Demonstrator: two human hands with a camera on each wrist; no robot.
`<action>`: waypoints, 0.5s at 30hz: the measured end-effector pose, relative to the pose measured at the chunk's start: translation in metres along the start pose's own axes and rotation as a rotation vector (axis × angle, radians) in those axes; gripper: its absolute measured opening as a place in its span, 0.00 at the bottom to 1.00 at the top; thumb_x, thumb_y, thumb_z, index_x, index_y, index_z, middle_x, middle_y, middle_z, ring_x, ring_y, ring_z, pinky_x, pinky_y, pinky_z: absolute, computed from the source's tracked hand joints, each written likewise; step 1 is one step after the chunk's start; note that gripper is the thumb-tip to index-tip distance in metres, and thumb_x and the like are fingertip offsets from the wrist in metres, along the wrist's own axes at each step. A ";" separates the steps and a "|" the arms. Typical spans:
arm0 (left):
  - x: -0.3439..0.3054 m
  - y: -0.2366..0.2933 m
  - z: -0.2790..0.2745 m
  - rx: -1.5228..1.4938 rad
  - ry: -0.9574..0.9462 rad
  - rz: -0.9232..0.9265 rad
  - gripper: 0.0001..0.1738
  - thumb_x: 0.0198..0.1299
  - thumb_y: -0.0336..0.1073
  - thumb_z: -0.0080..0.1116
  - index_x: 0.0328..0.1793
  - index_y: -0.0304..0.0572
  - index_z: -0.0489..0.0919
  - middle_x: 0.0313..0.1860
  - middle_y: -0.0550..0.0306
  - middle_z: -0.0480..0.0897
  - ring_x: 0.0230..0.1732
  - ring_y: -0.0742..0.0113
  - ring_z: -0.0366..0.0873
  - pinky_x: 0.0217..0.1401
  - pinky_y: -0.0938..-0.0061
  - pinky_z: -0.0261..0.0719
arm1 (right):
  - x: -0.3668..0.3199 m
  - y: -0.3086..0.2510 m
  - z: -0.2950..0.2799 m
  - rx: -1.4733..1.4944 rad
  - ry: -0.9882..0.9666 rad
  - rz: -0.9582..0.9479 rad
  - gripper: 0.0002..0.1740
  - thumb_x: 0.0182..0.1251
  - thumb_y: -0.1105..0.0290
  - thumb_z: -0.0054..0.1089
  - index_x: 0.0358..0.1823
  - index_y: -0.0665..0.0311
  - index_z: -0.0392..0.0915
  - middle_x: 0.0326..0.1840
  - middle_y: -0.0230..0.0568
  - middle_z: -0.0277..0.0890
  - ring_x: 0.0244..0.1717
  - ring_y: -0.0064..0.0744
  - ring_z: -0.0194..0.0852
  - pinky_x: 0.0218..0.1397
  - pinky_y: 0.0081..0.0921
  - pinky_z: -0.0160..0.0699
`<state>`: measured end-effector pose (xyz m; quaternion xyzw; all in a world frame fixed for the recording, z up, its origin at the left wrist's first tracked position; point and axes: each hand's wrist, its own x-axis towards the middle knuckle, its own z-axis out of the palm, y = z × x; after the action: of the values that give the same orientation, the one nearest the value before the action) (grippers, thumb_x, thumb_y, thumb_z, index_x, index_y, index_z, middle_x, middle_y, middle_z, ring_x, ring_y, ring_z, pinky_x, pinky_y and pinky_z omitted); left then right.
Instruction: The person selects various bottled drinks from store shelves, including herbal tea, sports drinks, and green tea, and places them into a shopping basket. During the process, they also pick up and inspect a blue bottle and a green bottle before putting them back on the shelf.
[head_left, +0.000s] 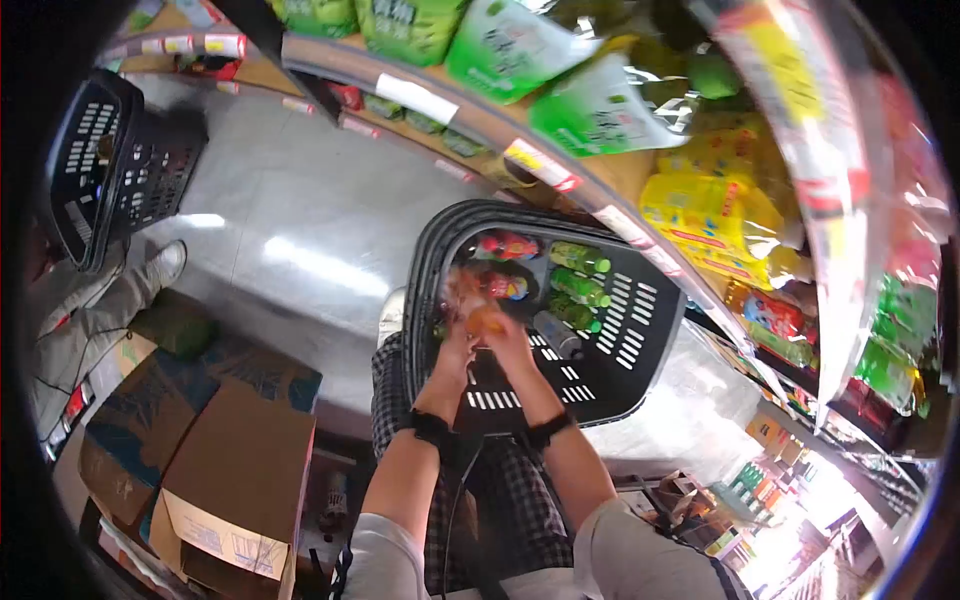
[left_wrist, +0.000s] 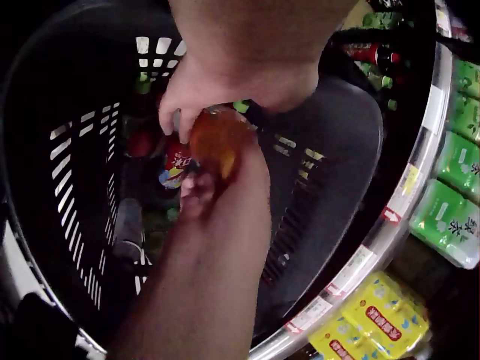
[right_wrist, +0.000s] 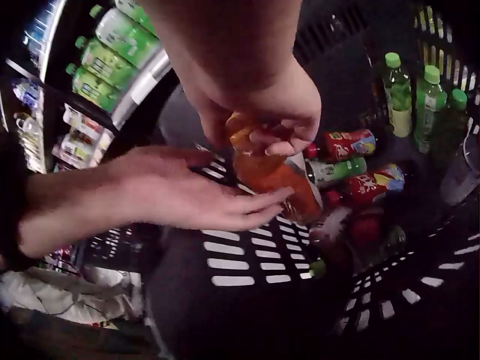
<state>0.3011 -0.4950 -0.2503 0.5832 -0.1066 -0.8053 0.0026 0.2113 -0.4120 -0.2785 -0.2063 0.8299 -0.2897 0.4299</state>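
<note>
Both hands are inside a black shopping basket [head_left: 625, 385], around a bottle of orange drink [right_wrist: 281, 180]. My right hand [right_wrist: 274, 105] grips the bottle with curled fingers. Beside it, my left hand [right_wrist: 199, 195] has nearly straight fingers along the bottle's side; the left wrist view shows the bottle's round end between the hands. Bottles with red labels [head_left: 508, 245] lie close by in the basket. A row of green-capped bottles [head_left: 580, 288] stands along one side, near a clear bottle [head_left: 558, 335]. Parts of the orange bottle are hidden behind the fingers.
A drinks shelf [head_left: 420, 95] curves along the basket's far and right sides, bearing green packs [head_left: 605, 110] and yellow packs [head_left: 715, 215]. Cardboard boxes [head_left: 240, 440] stand at the left. Farther back are another black basket [head_left: 160, 165] and a person's leg [head_left: 100, 310].
</note>
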 end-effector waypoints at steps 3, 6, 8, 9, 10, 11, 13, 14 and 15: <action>-0.011 -0.015 -0.007 -0.121 -0.073 -0.106 0.30 0.57 0.62 0.42 0.62 0.62 0.59 0.48 0.60 0.74 0.48 0.63 0.72 0.46 0.61 0.71 | -0.069 -0.069 -0.044 -0.019 -0.018 0.010 0.16 0.47 0.61 0.65 0.36 0.62 0.77 0.33 0.40 0.77 0.34 0.26 0.76 0.37 0.22 0.73; -0.015 -0.043 -0.008 -0.452 -0.392 -0.112 0.27 0.56 0.62 0.43 0.57 0.58 0.62 0.42 0.60 0.74 0.42 0.59 0.75 0.41 0.54 0.74 | -0.138 -0.106 -0.083 -0.141 0.044 -0.232 0.14 0.44 0.64 0.67 0.33 0.59 0.78 0.32 0.43 0.76 0.32 0.36 0.77 0.34 0.23 0.73; -0.022 -0.068 -0.017 -0.347 -0.456 0.095 0.23 0.56 0.58 0.45 0.50 0.54 0.66 0.40 0.58 0.75 0.39 0.59 0.75 0.38 0.55 0.76 | -0.190 -0.133 -0.111 -0.162 0.039 -0.341 0.13 0.43 0.66 0.67 0.33 0.59 0.78 0.31 0.41 0.77 0.32 0.35 0.77 0.33 0.24 0.73; -0.039 -0.072 -0.015 -0.306 -0.438 0.163 0.21 0.56 0.56 0.47 0.46 0.51 0.68 0.39 0.57 0.75 0.37 0.59 0.76 0.36 0.56 0.76 | -0.215 -0.143 -0.126 -0.161 0.005 -0.355 0.13 0.43 0.67 0.67 0.32 0.58 0.78 0.31 0.41 0.77 0.32 0.34 0.77 0.33 0.24 0.74; -0.081 -0.063 0.003 -0.289 -0.330 0.169 0.18 0.56 0.52 0.49 0.42 0.48 0.71 0.36 0.56 0.75 0.36 0.60 0.76 0.34 0.59 0.77 | -0.238 -0.153 -0.142 -0.162 -0.023 -0.374 0.12 0.42 0.68 0.66 0.32 0.58 0.78 0.31 0.40 0.77 0.31 0.34 0.77 0.33 0.24 0.74; -0.112 -0.056 0.012 -0.253 -0.442 0.087 0.15 0.55 0.48 0.49 0.37 0.46 0.72 0.32 0.56 0.75 0.32 0.61 0.76 0.30 0.64 0.77 | -0.263 -0.162 -0.155 -0.165 -0.002 -0.425 0.12 0.42 0.69 0.66 0.32 0.58 0.78 0.30 0.40 0.76 0.31 0.34 0.76 0.33 0.24 0.74; -0.160 -0.053 0.032 -0.148 -0.584 0.055 0.11 0.53 0.42 0.49 0.31 0.43 0.74 0.25 0.56 0.75 0.25 0.64 0.75 0.22 0.72 0.74 | -0.310 -0.185 -0.182 -0.168 0.040 -0.535 0.12 0.42 0.72 0.65 0.32 0.58 0.78 0.30 0.39 0.76 0.31 0.33 0.76 0.33 0.23 0.73; -0.182 -0.062 0.040 -0.088 -0.613 0.097 0.10 0.52 0.40 0.48 0.29 0.42 0.74 0.22 0.57 0.75 0.21 0.65 0.73 0.18 0.75 0.71 | -0.327 -0.191 -0.195 -0.126 0.071 -0.547 0.13 0.42 0.72 0.65 0.33 0.58 0.77 0.31 0.39 0.77 0.32 0.33 0.76 0.34 0.23 0.74; -0.190 -0.072 0.041 -0.089 -0.598 -0.063 0.10 0.52 0.40 0.47 0.31 0.44 0.75 0.20 0.58 0.75 0.16 0.68 0.70 0.14 0.79 0.66 | -0.347 -0.194 -0.206 -0.080 0.098 -0.548 0.14 0.42 0.72 0.64 0.34 0.58 0.77 0.32 0.40 0.77 0.33 0.33 0.77 0.34 0.23 0.74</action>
<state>0.3321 -0.3933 -0.0722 0.3226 -0.0493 -0.9448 -0.0284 0.2474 -0.2890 0.1502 -0.4255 0.7739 -0.3716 0.2863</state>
